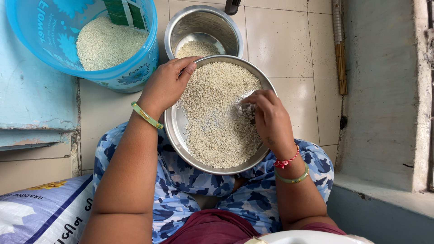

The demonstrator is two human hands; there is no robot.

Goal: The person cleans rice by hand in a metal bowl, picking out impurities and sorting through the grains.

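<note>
Plate (pixel 174 131): round steel dish resting on my lap, directly below both my hands; spread with rice (pixel 217 122).
Left hand (pixel 168 83): curled over the plate's far-left rim, fingers closed on the edge; it steadies the dish.
Right hand (pixel 266 115): fingers pinched together in the rice at the right side; what they hold, I cannot tell.
Pot (pixel 203 27): steel, just beyond the plate's far rim, a little rice inside; my left hand is nearer.
Bucket (pixel 131 68): blue, far left, rice inside.

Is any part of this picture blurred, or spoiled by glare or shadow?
Head view: light is soft and even; the rice plate shows only mild shine on its rim; the right hand's fingers look slightly blurred; the left hand and blue bucket are sharp.
</note>
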